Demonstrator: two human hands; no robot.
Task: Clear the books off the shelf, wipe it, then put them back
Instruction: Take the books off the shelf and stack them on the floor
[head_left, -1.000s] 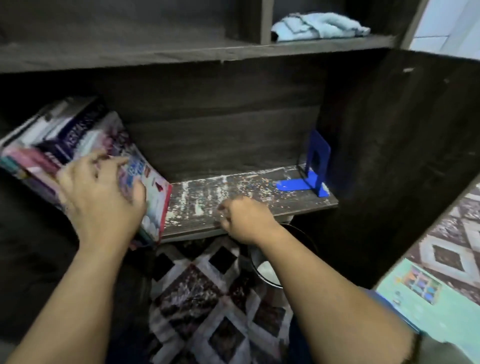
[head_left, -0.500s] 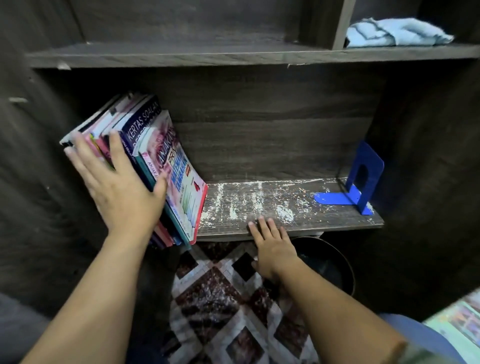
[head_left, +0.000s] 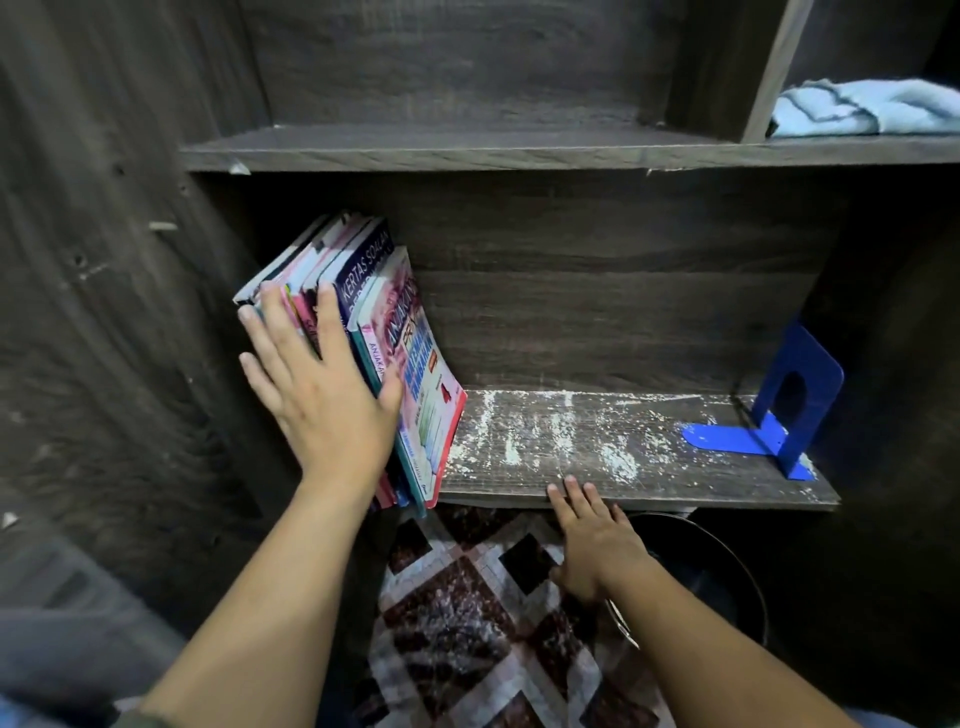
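A stack of several books (head_left: 415, 364) stands leaning at the left end of the dark wooden shelf (head_left: 623, 483), spines toward me. My left hand (head_left: 322, 395) lies flat against the spines, fingers spread, thumb by the front pink-and-blue cover. My right hand (head_left: 597, 540) is open, palm down, its fingertips resting on the shelf's front edge. The bare part of the shelf is streaked with white dust and crumbs. A light blue cloth (head_left: 862, 106) lies bunched on the upper shelf at the top right.
A blue metal bookend (head_left: 779, 415) stands at the shelf's right end. A dark round bin (head_left: 717, 571) sits below the shelf, under my right wrist. The floor has patterned diamond tiles (head_left: 467, 623). Dark wooden side walls close in the shelf.
The books have gone from leaning far left to nearly upright under my left hand. My right hand opened from a fist and drew back to the shelf's front edge.
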